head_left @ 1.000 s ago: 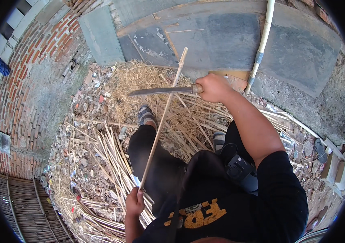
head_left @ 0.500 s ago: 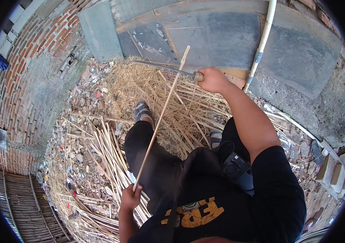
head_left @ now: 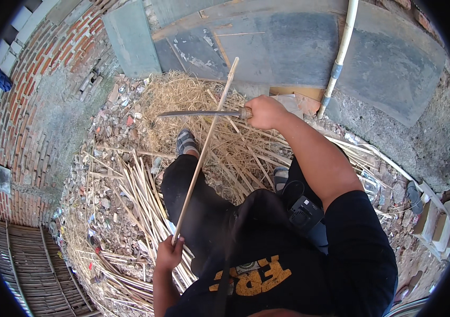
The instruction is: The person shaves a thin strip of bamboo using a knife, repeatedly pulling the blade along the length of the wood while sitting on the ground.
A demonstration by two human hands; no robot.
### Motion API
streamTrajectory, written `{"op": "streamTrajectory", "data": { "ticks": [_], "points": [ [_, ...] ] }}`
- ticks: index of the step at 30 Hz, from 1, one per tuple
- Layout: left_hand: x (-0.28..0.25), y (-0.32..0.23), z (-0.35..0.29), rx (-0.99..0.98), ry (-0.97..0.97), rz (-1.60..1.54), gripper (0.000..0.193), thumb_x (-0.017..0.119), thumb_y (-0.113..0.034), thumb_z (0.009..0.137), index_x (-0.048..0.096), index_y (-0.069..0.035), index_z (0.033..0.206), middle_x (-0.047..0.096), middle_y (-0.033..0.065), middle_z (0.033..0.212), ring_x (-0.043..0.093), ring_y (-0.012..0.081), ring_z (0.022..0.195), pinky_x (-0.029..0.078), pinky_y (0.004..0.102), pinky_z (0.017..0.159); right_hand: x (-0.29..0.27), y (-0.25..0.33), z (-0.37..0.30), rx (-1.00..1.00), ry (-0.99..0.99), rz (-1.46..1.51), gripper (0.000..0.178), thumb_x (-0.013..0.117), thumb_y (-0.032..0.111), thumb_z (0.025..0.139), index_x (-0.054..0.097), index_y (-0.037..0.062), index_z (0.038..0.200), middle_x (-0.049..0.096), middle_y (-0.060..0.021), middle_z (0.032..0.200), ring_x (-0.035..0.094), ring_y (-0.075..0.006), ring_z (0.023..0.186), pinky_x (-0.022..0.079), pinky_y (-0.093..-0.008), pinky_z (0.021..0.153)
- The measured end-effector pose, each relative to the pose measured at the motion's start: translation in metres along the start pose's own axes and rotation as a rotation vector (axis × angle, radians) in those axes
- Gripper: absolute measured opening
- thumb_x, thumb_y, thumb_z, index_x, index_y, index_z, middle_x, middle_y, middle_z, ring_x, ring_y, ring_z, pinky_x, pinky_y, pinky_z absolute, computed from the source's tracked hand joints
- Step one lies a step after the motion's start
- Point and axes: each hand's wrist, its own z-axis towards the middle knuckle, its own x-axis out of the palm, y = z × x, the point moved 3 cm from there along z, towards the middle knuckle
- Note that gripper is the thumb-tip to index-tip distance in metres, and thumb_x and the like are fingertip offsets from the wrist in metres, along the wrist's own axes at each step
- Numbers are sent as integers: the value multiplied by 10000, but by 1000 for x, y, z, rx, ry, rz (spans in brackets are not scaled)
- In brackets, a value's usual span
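Observation:
My left hand point(head_left: 170, 254) is closed round the near end of a long, pale bamboo strip point(head_left: 198, 168), which slants away from me with its far end raised. In my right hand point(head_left: 265, 112) is the handle of a machete point(head_left: 198, 113), its long dark blade pointing left. The blade crosses the strip in its upper part; whether it touches the strip I cannot tell. Below the blade lies a heap of straw-coloured shavings point(head_left: 175, 92) mixed with strips.
Many loose bamboo strips point(head_left: 148, 206) lie beside my left leg on rubble-strewn ground. A pale pipe point(head_left: 344, 47) rises before grey boards point(head_left: 299, 53). A brick wall point(head_left: 34, 90) stands at left, a slatted bamboo panel point(head_left: 29, 264) at lower left.
My right hand and the machete have come nearer to me and slightly left, down along the strip. The blade now lies nearly level. The strip's far end has shifted slightly left.

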Motion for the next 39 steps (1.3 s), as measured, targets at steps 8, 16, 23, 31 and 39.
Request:
{"op": "streamTrajectory", "data": {
  "ticks": [8, 16, 23, 31, 39],
  "points": [
    [5, 4, -7, 30, -75, 38, 325, 634, -284, 987, 640, 21, 878, 630, 244, 661, 670, 422, 652, 482, 449, 583, -7, 46, -24, -135, 163, -135, 312, 677, 196, 761, 739, 118, 1057, 729, -161, 1015, 698, -346, 968, 563, -482, 833],
    [2, -7, -15, -9, -75, 40, 320, 635, -277, 985, 633, 9, 841, 627, 231, 655, 674, 392, 649, 489, 438, 599, 4, 15, -11, -18, 10, 43, 310, 654, 171, 762, 738, 112, 1054, 734, -156, 971, 704, -356, 939, 565, -478, 839],
    [5, -2, -9, -6, -74, 6, 305, 631, -272, 988, 655, 11, 878, 640, 213, 677, 650, 356, 609, 485, 435, 597, 1, 32, -15, -138, 39, -20, 224, 649, 195, 782, 722, 101, 972, 722, -162, 894, 702, -369, 913, 564, -490, 804],
    [5, 10, -10, 20, -93, 43, 309, 645, -280, 970, 655, 10, 863, 627, 227, 648, 670, 386, 621, 491, 437, 587, -9, -24, -5, 122, -187, 119, 282, 636, 192, 794, 714, 65, 1033, 729, -174, 1001, 696, -361, 986, 552, -474, 895],
    [13, 3, -6, 90, -142, 42, 298, 628, -234, 983, 608, -2, 797, 598, 202, 604, 639, 348, 559, 455, 418, 536, -16, 32, -25, -95, 101, -3, 317, 664, 137, 772, 748, 145, 1078, 730, -156, 949, 714, -328, 954, 575, -464, 840]
  ]
}}
